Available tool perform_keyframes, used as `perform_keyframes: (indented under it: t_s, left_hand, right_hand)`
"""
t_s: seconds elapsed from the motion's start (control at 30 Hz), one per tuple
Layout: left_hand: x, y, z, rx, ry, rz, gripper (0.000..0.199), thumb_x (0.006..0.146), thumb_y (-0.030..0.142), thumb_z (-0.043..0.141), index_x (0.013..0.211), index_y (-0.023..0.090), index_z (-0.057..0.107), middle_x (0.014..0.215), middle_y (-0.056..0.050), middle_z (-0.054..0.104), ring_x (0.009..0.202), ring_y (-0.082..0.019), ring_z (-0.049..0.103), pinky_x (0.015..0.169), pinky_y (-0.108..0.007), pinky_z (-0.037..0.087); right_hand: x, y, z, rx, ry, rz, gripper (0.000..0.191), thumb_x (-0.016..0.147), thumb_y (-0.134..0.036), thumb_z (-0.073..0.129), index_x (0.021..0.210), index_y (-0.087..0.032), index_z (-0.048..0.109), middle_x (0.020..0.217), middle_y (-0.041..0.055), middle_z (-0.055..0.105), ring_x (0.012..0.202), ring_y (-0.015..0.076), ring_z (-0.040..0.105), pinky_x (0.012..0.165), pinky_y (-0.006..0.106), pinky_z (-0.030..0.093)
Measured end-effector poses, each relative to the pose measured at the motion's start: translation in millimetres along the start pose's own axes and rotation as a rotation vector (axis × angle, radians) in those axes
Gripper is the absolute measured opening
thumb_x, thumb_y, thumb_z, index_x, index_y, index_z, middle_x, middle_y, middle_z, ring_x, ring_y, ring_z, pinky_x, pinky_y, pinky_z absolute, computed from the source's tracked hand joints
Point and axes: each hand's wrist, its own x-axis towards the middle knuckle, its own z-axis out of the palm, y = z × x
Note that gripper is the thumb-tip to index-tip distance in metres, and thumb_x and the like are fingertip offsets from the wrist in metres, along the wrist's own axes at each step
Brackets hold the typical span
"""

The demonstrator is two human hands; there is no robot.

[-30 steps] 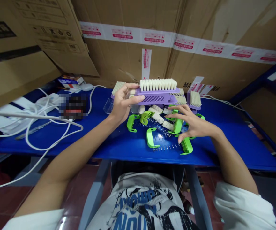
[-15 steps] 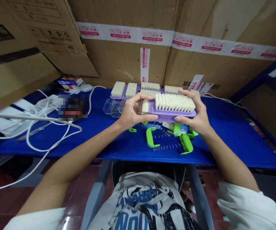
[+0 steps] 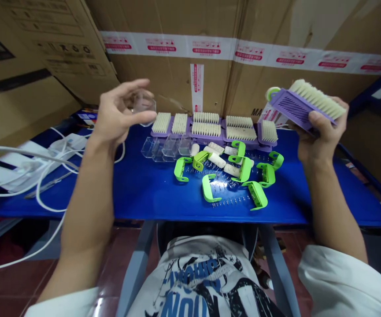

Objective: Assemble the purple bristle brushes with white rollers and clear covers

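Note:
Raised on the left, my left hand [image 3: 117,108] grips a small clear plastic cover [image 3: 144,108] between thumb and fingers. My right hand [image 3: 322,136], raised on the right, is wrapped round a purple brush [image 3: 296,110] with cream bristles facing up. A light roller with a green piece [image 3: 272,93] shows at the brush's left end. More purple brushes [image 3: 206,125] lie bristles up along the back of the blue table. Several clear plastic covers [image 3: 167,149] stand just left of centre. Bright green brackets [image 3: 208,189], white rollers [image 3: 216,160] and small metal springs [image 3: 231,201] are scattered at the middle.
White cables [image 3: 49,176] and papers [image 3: 15,165] spread over the table's left side. Cardboard [image 3: 177,75] with printed tape walls in the back. A blue frame post [image 3: 371,105] rises at the right. The blue table [image 3: 164,202] has its front edge close to my lap.
My hands have moved apart. The left has come away leftward with the clear cover, off the brush's end, while the right has carried the brush up and right, tilting it.

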Motion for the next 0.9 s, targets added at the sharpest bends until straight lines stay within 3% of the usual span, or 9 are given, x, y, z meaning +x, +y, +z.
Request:
perform_keyframes:
  t_s: [0.1,0.23,0.3,0.37,0.5,0.57,0.67,0.8,0.9]
  left_hand:
    - [-15.4,12.6,-17.3,0.211,-0.287,-0.133,0.111,0.049,0.072,0.117,0.14,0.019,0.083,0.122,-0.01,0.087,0.096,-0.023,0.082,0.086,-0.041,0.074]
    - [-34.3,36.8,-6.2,0.491,-0.309,-0.271,0.111,0.039,0.089,0.11,0.124,0.021,0.089,0.115,-0.009,0.088,0.102,-0.028,0.078,0.097,-0.048,0.071]
    - [-39.7,44.7,4.8,0.58,-0.358,-0.305,0.121,0.039,0.097,0.103,0.132,0.022,0.086,0.119,-0.011,0.086,0.102,-0.031,0.078,0.097,-0.05,0.07]
    - [-43.4,51.7,16.0,0.647,-0.464,-0.338,0.128,0.049,0.105,0.094,0.147,0.023,0.081,0.128,-0.013,0.083,0.111,-0.036,0.078,0.102,-0.052,0.067]
    - [-45.3,66.2,33.3,0.719,-0.597,-0.399,0.129,0.066,0.102,0.087,0.166,0.023,0.067,0.142,-0.019,0.077,0.137,-0.046,0.069,0.121,-0.06,0.056]
    - [-43.3,74.2,42.5,0.73,-0.537,-0.366,0.132,0.064,0.1,0.09,0.167,0.022,0.065,0.151,-0.023,0.072,0.148,-0.051,0.061,0.128,-0.067,0.05]
    - [-39.5,90.2,69.4,0.627,-0.257,-0.157,0.118,0.074,0.095,0.091,0.164,0.023,0.068,0.159,-0.023,0.067,0.153,-0.049,0.058,0.133,-0.071,0.047]
    - [-40.9,120.3,128.1,0.184,-0.083,0.131,0.074,0.101,0.067,0.087,0.163,0.032,0.066,0.155,-0.015,0.068,0.135,-0.032,0.075,0.105,-0.046,0.071]
    - [-46.5,139.2,161.4,0.218,-0.02,0.308,0.054,0.107,0.042,0.086,0.157,0.034,0.069,0.148,-0.012,0.075,0.134,-0.029,0.077,0.102,-0.045,0.072]
  right_hand:
    - [-10.2,-5.5,11.2,0.253,0.104,0.163,0.062,0.077,-0.059,0.093,0.125,-0.039,0.059,0.135,0.0092,0.068,0.109,0.0362,0.069,0.087,0.065,0.065]
    - [-24.7,-23.9,27.1,0.147,0.037,0.095,0.059,0.073,-0.06,0.101,0.118,-0.039,0.069,0.123,0.009,0.072,0.113,0.0368,0.066,0.095,0.066,0.062]
    - [-27.1,-30.8,31.6,0.12,0.047,0.048,0.058,0.07,-0.062,0.103,0.114,-0.039,0.072,0.117,0.0087,0.072,0.112,0.037,0.064,0.098,0.066,0.059]
    - [-28.1,-35.3,35.6,0.126,0.057,0.047,0.058,0.067,-0.062,0.104,0.11,-0.039,0.073,0.113,0.0079,0.072,0.111,0.0369,0.063,0.098,0.065,0.057]
    - [-30.6,-37.8,42.9,0.129,0.064,0.06,0.061,0.065,-0.066,0.103,0.11,-0.038,0.073,0.114,0.0064,0.072,0.11,0.0369,0.065,0.099,0.065,0.056]
    - [-32.9,-38.0,46.1,0.13,0.017,0.045,0.059,0.067,-0.063,0.103,0.113,-0.04,0.074,0.116,0.0059,0.073,0.11,0.0376,0.065,0.099,0.066,0.055]
    - [-39.7,-42.2,53.4,0.143,-0.05,0.018,0.058,0.069,-0.061,0.102,0.117,-0.042,0.075,0.118,0.0055,0.073,0.112,0.0381,0.068,0.098,0.064,0.058]
    - [-57.1,-56.1,68.9,0.204,-0.131,-0.015,0.073,0.062,-0.065,0.105,0.125,-0.04,0.077,0.12,0.0022,0.07,0.105,0.0323,0.071,0.09,0.054,0.064]
    - [-69.8,-65.8,79.1,0.185,-0.201,-0.001,0.08,0.06,-0.069,0.106,0.128,-0.039,0.077,0.117,0.0011,0.071,0.096,0.027,0.069,0.083,0.046,0.064]
